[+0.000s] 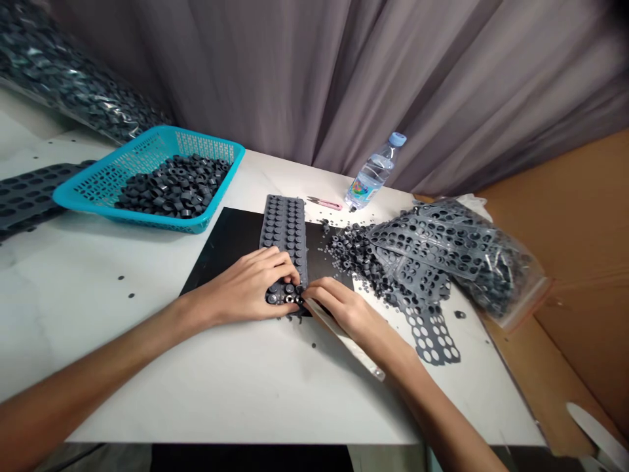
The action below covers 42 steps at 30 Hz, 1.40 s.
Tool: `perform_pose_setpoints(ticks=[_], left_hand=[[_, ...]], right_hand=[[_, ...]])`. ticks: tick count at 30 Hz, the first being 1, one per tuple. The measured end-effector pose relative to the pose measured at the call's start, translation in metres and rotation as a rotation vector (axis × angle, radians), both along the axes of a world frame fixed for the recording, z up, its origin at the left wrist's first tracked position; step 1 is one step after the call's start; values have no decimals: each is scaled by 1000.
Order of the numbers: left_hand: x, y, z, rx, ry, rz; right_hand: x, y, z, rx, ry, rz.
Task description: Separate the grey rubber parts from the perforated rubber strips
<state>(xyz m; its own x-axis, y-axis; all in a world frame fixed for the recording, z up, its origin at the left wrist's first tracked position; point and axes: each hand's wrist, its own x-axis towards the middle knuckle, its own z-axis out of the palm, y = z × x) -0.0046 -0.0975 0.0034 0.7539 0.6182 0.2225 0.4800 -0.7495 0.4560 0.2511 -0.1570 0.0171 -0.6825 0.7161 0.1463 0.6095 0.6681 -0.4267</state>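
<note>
A dark grey moulded rubber sheet with rows of raised round plugs lies on a black mat. My left hand holds its near end, fingers bent over the top and thumb along the near edge. Between thumb and fingers, several plugs show light rings or open centres. At the sheet's near right corner, my right hand is closed round a long, slim, whitish tool. The tool's tip is hidden by the fingers, and its exact kind cannot be made out. Small dark scraps lie by the near edge.
A blue basket of dark rubber rings stands left. Loose rings, punched sheets and a clear bag lie right. Behind are pink thread snips and a water bottle. A large filled bag sits far left.
</note>
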Motion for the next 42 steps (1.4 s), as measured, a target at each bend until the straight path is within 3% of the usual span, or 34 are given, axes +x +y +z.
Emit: perform_pose_setpoints(ticks=[14,21,25,42], left_hand=[[2,-1,-3,-21,-25,24],[1,0,-4,-32,-13,21],[1,0,-5,-25,-22,15],[1,1,-5,-23,-32,0]], right_hand=[[-2,-3,2,233,-154,48],[11,-1,1,16,112,-23],[15,4,-1,-66,215,9],[6,12,-8,40,127,-14]])
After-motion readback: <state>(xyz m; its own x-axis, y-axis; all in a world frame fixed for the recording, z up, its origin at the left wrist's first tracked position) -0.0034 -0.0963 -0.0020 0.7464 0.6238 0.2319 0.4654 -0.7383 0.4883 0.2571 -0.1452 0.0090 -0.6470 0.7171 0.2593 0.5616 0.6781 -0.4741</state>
